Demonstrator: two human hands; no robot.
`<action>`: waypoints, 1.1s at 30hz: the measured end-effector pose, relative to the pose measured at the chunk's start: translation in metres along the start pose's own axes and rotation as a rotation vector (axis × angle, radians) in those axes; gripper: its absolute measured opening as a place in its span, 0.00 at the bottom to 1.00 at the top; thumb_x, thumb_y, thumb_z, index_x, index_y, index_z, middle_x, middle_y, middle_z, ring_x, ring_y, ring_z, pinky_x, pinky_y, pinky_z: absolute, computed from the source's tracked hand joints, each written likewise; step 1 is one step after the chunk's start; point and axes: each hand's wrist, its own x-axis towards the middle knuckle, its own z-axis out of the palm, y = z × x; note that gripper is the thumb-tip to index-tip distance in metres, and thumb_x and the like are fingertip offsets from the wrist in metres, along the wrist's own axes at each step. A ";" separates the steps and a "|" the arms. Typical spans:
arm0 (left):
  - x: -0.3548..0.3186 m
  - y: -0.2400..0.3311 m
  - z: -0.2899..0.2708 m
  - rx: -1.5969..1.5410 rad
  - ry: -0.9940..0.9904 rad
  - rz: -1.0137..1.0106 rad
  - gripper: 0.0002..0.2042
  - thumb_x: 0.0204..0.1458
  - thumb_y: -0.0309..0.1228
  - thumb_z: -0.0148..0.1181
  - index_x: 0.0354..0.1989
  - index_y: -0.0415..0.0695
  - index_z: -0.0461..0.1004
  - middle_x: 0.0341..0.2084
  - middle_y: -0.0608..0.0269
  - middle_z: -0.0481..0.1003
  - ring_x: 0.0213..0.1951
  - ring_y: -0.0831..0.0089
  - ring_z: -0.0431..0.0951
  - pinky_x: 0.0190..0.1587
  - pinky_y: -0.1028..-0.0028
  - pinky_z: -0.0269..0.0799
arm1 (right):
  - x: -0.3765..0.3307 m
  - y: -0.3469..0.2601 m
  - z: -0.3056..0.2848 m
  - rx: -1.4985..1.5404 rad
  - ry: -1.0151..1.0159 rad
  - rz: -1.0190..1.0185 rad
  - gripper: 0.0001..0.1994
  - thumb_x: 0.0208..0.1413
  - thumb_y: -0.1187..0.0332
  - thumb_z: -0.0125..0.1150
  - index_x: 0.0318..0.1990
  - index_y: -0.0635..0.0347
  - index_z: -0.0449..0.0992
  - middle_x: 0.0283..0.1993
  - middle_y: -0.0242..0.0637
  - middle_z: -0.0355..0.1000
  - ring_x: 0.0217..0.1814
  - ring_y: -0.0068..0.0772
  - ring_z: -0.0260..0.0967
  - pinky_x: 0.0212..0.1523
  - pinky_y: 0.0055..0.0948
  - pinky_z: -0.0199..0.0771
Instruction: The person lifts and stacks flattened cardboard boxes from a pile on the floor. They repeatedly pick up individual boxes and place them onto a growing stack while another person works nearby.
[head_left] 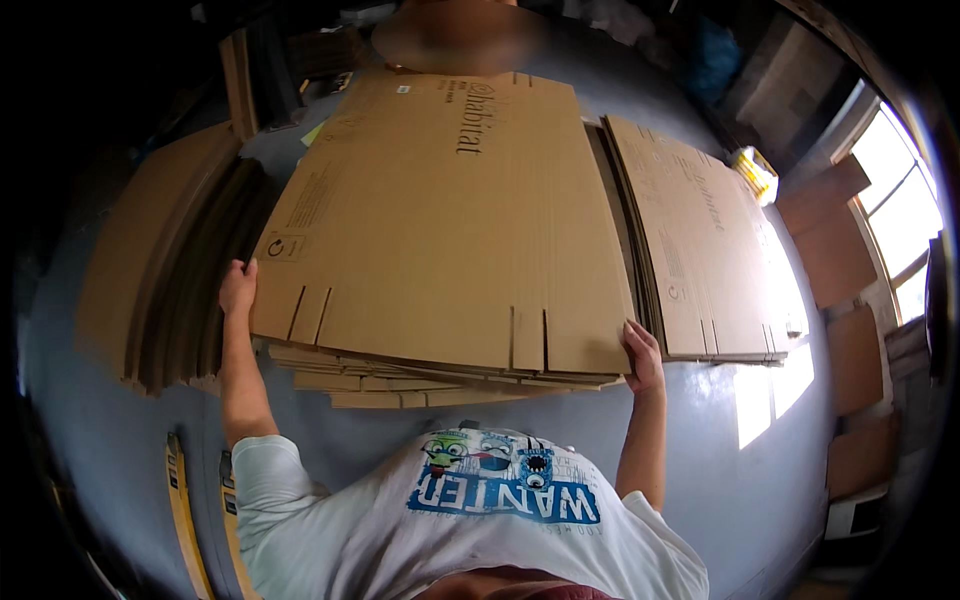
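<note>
A large flattened cardboard box (430, 220) with dark print and slots along its near edge lies across the middle, over a stack of flattened boxes (380, 383). My left hand (238, 288) grips its near left edge, fingers mostly hidden behind the board. On the opposite side, my right hand (644, 355) holds the near right corner, thumb along the edge. Whether this sheet is raised off the pile beneath is hard to tell.
Another stack of flattened boxes (690, 250) stands to the right, and thick cardboard sheets (150, 250) are piled at the left. Two yellow bars (183, 515) lie at lower left. Cardboard pieces (825, 240) lean by the window (900, 195). A blurred shape (455, 38) is beyond the far edge.
</note>
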 end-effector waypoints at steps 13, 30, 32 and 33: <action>0.035 -0.042 0.018 -0.243 -0.138 0.016 0.22 0.56 0.44 0.53 0.45 0.34 0.71 0.39 0.55 0.74 0.38 0.66 0.73 0.43 0.67 0.68 | 0.004 0.000 -0.002 -0.178 0.089 0.018 0.32 0.48 0.68 0.61 0.61 0.66 0.59 0.55 0.45 0.66 0.48 0.32 0.69 0.42 0.24 0.73; -0.067 0.062 0.006 -1.023 -0.857 -0.031 0.18 0.59 0.38 0.49 0.48 0.35 0.70 0.41 0.55 0.74 0.41 0.67 0.74 0.45 0.68 0.71 | -0.023 -0.012 0.008 0.649 -0.144 -0.104 0.17 0.58 0.67 0.52 0.51 0.70 0.65 0.47 0.46 0.70 0.44 0.43 0.72 0.42 0.47 0.76; -0.034 0.023 -0.016 -1.108 -0.860 -0.026 0.18 0.59 0.37 0.48 0.49 0.35 0.69 0.41 0.56 0.74 0.42 0.67 0.74 0.45 0.68 0.71 | -0.023 -0.011 0.023 0.572 -0.084 -0.077 0.18 0.58 0.66 0.53 0.50 0.71 0.65 0.46 0.47 0.70 0.43 0.43 0.73 0.41 0.46 0.77; -0.019 -0.003 -0.024 -1.112 -0.822 -0.015 0.17 0.59 0.37 0.48 0.49 0.35 0.69 0.42 0.56 0.74 0.42 0.67 0.74 0.45 0.68 0.71 | -0.022 -0.010 0.034 0.545 -0.049 -0.028 0.18 0.57 0.66 0.54 0.49 0.72 0.65 0.46 0.49 0.70 0.43 0.43 0.73 0.41 0.45 0.78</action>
